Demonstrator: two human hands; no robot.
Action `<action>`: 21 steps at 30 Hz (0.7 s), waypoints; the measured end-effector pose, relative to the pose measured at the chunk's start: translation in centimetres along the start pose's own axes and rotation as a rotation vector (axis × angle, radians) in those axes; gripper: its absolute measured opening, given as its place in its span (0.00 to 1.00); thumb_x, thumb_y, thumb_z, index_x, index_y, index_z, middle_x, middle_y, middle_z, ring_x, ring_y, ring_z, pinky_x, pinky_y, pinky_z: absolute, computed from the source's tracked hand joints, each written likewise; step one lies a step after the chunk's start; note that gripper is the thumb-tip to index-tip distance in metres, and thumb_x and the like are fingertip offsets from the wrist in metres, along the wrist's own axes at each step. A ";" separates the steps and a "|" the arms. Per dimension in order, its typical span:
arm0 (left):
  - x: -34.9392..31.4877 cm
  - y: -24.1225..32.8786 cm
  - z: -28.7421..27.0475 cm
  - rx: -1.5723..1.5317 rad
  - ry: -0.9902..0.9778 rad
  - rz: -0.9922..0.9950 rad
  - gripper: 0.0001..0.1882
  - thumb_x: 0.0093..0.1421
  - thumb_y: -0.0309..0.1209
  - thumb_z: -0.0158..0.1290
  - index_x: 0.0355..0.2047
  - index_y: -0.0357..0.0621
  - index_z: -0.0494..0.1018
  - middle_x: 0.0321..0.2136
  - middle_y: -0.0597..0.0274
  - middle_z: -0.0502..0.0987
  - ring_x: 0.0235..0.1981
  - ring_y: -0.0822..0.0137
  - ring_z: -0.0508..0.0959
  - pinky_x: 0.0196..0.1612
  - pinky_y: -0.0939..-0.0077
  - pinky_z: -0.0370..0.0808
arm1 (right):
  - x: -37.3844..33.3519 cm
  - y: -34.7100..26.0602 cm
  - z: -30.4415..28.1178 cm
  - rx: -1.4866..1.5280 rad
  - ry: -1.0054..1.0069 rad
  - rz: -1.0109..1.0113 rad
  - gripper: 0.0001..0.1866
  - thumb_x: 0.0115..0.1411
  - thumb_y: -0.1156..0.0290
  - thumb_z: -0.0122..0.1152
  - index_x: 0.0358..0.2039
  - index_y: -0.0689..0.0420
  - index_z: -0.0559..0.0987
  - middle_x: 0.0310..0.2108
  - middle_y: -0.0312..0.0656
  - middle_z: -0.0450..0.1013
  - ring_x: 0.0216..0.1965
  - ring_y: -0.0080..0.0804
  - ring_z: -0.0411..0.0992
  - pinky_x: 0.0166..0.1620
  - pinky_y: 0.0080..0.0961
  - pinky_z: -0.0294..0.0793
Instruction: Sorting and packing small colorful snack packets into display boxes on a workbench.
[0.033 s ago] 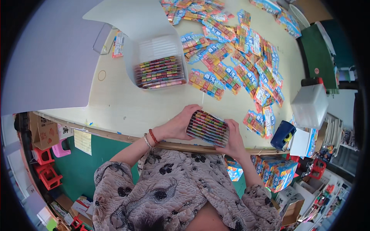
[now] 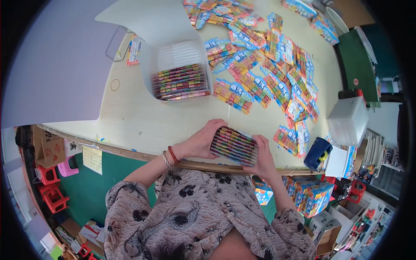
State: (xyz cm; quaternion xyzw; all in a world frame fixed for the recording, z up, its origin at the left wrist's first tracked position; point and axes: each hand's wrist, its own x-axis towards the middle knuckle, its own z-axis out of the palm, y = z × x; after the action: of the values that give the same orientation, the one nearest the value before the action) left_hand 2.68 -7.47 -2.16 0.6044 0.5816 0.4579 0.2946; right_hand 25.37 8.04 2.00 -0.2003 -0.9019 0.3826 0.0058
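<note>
Between my two hands, over the table's near edge, is a stack of colourful candy packs (image 2: 234, 146), seen edge-on. My left hand (image 2: 207, 138) is closed on its left end, my right hand (image 2: 263, 152) on its right end. Ahead and to the left stands a translucent plastic box (image 2: 175, 54), its near part filled with a row of similar packs (image 2: 180, 82) on edge. To the right of the box, many flat candy packs (image 2: 234, 94) lie loosely spread and overlapping on the pale table (image 2: 125, 117).
A blue tape dispenser (image 2: 318, 154) and a clear plastic container (image 2: 348, 117) stand at the table's right side. A large pale sheet (image 2: 56, 65) covers the left. Below the edge are red stools (image 2: 54, 197) at left and printed cartons (image 2: 310, 197) at right.
</note>
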 end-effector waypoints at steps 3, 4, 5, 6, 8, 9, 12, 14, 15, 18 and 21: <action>-0.9 1.9 -1.5 0.027 0.031 -0.050 0.52 0.34 0.29 0.71 0.58 0.41 0.54 0.55 0.47 0.59 0.58 0.50 0.61 0.60 0.63 0.61 | 1.6 -0.5 -1.0 -0.005 -0.044 -0.045 0.56 0.29 0.69 0.76 0.60 0.56 0.55 0.56 0.54 0.55 0.58 0.54 0.58 0.59 0.40 0.63; -0.7 3.1 -3.0 0.034 0.038 -0.055 0.52 0.34 0.29 0.71 0.58 0.41 0.54 0.55 0.47 0.59 0.58 0.50 0.61 0.60 0.63 0.61 | 2.6 -1.1 -1.6 -0.030 0.011 -0.185 0.56 0.28 0.68 0.77 0.60 0.56 0.56 0.56 0.54 0.56 0.58 0.54 0.58 0.59 0.42 0.63; -0.1 5.0 -5.0 0.079 0.071 -0.049 0.48 0.34 0.29 0.69 0.56 0.40 0.56 0.53 0.46 0.61 0.56 0.48 0.63 0.59 0.61 0.62 | 3.4 -2.2 -2.5 -0.062 0.074 -0.305 0.57 0.27 0.68 0.78 0.60 0.55 0.56 0.57 0.53 0.56 0.59 0.53 0.58 0.59 0.43 0.62; 0.4 6.6 -7.1 0.128 0.107 -0.045 0.45 0.34 0.29 0.68 0.54 0.39 0.59 0.51 0.46 0.64 0.54 0.46 0.64 0.59 0.60 0.63 | 5.0 -3.4 -3.5 -0.096 0.099 -0.376 0.58 0.26 0.67 0.79 0.60 0.55 0.57 0.57 0.53 0.57 0.59 0.53 0.58 0.60 0.44 0.61; 1.1 7.2 -12.3 0.403 0.185 0.154 0.53 0.31 0.29 0.71 0.59 0.41 0.55 0.56 0.48 0.59 0.59 0.50 0.61 0.61 0.60 0.59 | 10.3 -6.0 -4.7 -0.134 0.155 -0.524 0.57 0.26 0.66 0.79 0.59 0.55 0.58 0.57 0.52 0.59 0.59 0.53 0.58 0.60 0.45 0.61; 1.1 7.0 -14.6 0.445 0.229 0.105 0.54 0.31 0.29 0.72 0.59 0.42 0.54 0.56 0.49 0.60 0.60 0.51 0.60 0.62 0.61 0.59 | 13.2 -7.6 -5.2 -0.151 0.192 -0.590 0.56 0.27 0.66 0.78 0.59 0.56 0.59 0.56 0.51 0.59 0.59 0.53 0.58 0.60 0.43 0.61; 1.8 5.5 -20.7 0.529 0.430 -0.044 0.53 0.33 0.31 0.71 0.59 0.40 0.54 0.50 0.51 0.66 0.56 0.51 0.65 0.60 0.64 0.62 | 21.9 -12.0 -5.7 -0.120 0.115 -0.627 0.51 0.33 0.66 0.76 0.58 0.57 0.59 0.54 0.51 0.60 0.56 0.50 0.61 0.58 0.39 0.63; 2.6 4.0 -23.8 0.414 0.415 -0.094 0.53 0.33 0.32 0.71 0.59 0.40 0.54 0.51 0.51 0.65 0.56 0.53 0.65 0.60 0.64 0.62 | 26.6 -12.8 -5.4 -0.062 0.097 -0.640 0.49 0.35 0.66 0.75 0.58 0.58 0.59 0.53 0.51 0.60 0.55 0.50 0.62 0.57 0.37 0.64; 3.2 2.9 -24.7 0.284 0.395 -0.142 0.54 0.33 0.33 0.71 0.60 0.41 0.53 0.53 0.52 0.64 0.57 0.55 0.65 0.60 0.65 0.62 | 28.7 -12.5 -5.2 -0.087 0.058 -0.632 0.48 0.36 0.64 0.73 0.58 0.57 0.58 0.53 0.52 0.60 0.53 0.51 0.63 0.54 0.39 0.66; 4.1 0.0 -26.2 0.477 0.371 -0.088 0.52 0.34 0.32 0.70 0.59 0.41 0.53 0.52 0.51 0.64 0.56 0.54 0.66 0.60 0.65 0.63 | 32.0 -11.8 -4.7 -0.143 0.000 -0.657 0.48 0.37 0.62 0.73 0.58 0.57 0.58 0.52 0.54 0.60 0.52 0.53 0.64 0.52 0.41 0.68; 4.7 -2.2 -26.1 0.511 0.391 -0.071 0.48 0.35 0.32 0.69 0.57 0.41 0.56 0.50 0.49 0.65 0.54 0.52 0.67 0.58 0.64 0.65 | 33.2 -10.5 -4.0 -0.195 0.020 -0.688 0.48 0.37 0.62 0.73 0.58 0.57 0.57 0.52 0.53 0.61 0.53 0.52 0.63 0.54 0.40 0.66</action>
State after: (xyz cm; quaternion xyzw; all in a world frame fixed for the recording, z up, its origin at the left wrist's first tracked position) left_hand -22.13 -7.15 7.52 0.5387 0.7440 0.3941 0.0320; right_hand -8.22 16.31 7.34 0.1115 -0.9487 0.2685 0.1240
